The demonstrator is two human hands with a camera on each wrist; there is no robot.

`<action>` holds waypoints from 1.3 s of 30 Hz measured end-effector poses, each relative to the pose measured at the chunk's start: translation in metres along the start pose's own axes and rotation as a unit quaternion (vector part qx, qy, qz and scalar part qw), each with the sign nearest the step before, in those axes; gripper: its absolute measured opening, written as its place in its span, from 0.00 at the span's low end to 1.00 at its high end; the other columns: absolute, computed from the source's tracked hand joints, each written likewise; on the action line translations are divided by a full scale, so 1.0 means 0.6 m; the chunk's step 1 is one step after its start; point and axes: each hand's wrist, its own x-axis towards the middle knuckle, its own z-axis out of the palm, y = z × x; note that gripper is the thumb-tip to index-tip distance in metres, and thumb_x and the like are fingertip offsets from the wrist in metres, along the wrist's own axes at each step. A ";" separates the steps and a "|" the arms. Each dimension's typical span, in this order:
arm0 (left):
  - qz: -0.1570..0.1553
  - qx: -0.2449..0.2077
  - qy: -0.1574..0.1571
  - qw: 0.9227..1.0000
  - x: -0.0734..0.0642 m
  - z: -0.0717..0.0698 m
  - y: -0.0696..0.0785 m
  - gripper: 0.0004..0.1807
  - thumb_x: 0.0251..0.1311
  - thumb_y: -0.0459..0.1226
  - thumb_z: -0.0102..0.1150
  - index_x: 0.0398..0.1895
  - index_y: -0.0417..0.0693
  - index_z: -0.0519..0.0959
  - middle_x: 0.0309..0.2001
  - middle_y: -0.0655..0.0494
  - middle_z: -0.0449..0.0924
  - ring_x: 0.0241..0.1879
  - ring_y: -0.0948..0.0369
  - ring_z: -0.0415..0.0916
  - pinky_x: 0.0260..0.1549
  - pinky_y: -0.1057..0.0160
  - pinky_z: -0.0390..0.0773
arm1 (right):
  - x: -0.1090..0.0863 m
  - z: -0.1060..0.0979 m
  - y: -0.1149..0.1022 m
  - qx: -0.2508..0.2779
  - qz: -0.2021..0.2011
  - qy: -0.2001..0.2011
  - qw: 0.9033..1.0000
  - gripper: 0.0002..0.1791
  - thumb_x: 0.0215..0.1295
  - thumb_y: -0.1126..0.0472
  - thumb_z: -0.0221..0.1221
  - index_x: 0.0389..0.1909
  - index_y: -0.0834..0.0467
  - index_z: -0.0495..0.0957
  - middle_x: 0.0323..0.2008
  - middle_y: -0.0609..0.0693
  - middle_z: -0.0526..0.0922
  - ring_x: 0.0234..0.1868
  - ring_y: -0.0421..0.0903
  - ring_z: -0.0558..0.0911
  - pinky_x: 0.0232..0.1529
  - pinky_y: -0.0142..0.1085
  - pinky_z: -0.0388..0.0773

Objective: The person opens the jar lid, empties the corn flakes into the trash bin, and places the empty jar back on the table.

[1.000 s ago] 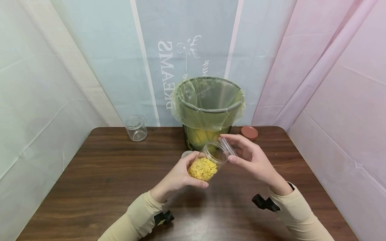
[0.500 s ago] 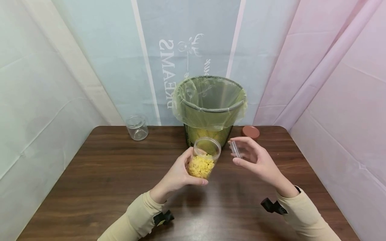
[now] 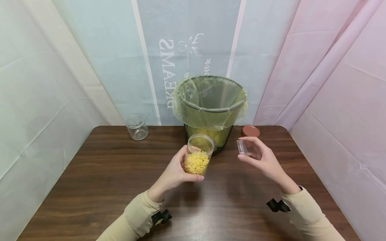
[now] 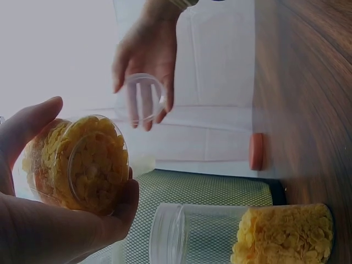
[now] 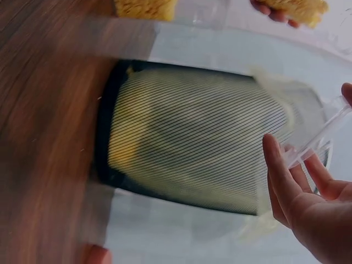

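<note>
Above the table, my left hand (image 3: 172, 174) grips a clear jar (image 3: 200, 144) partly filled with yellow corn flakes (image 3: 196, 163). The jar is uncapped and tilts slightly. To its right, my right hand (image 3: 266, 162) pinches a clear round lid (image 3: 241, 147) by the rim, apart from the jar. Another clear jar (image 4: 206, 231) with corn flakes stands on the table in the left wrist view; in the head view the held jar and left hand hide it.
Behind the hands stands a mesh bin (image 3: 221, 137) with a yellowish liner (image 3: 211, 119) and yellow contents. An empty clear jar (image 3: 137, 128) is at the back left. A reddish-brown lid (image 3: 250, 131) lies right of the bin on the wooden table (image 3: 105, 174).
The right hand has drawn the clear lid away from the jar mouth to the right. The left hand has brought the jar slightly left and turned it more upright.
</note>
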 end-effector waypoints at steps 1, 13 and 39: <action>-0.001 -0.001 0.003 1.000 0.000 -0.001 0.000 0.37 0.32 0.21 0.72 0.51 0.42 0.67 0.53 0.51 0.74 0.46 0.60 0.75 0.45 0.64 0.78 | 0.001 -0.002 0.005 -0.005 0.006 0.005 1.000 0.29 0.56 0.70 0.64 0.59 0.65 0.68 0.50 0.55 0.76 0.47 0.41 0.78 0.45 0.30 0.80; 0.000 0.018 0.029 0.999 -0.005 -0.017 0.002 0.41 0.32 0.22 0.72 0.56 0.43 0.66 0.52 0.51 0.73 0.48 0.60 0.74 0.48 0.63 0.77 | 0.009 -0.020 0.052 -0.067 0.084 0.036 0.994 0.29 0.57 0.59 0.66 0.61 0.54 0.70 0.52 0.52 0.75 0.47 0.35 0.78 0.43 0.26 0.78; -0.035 0.006 0.071 0.997 -0.025 -0.046 0.009 0.43 0.34 0.22 0.72 0.59 0.47 0.65 0.53 0.49 0.75 0.51 0.57 0.75 0.51 0.60 0.76 | 0.030 -0.063 0.167 -0.197 0.173 0.050 0.964 0.35 0.55 0.44 0.66 0.61 0.53 0.69 0.54 0.57 0.78 0.50 0.54 0.78 0.38 0.26 0.71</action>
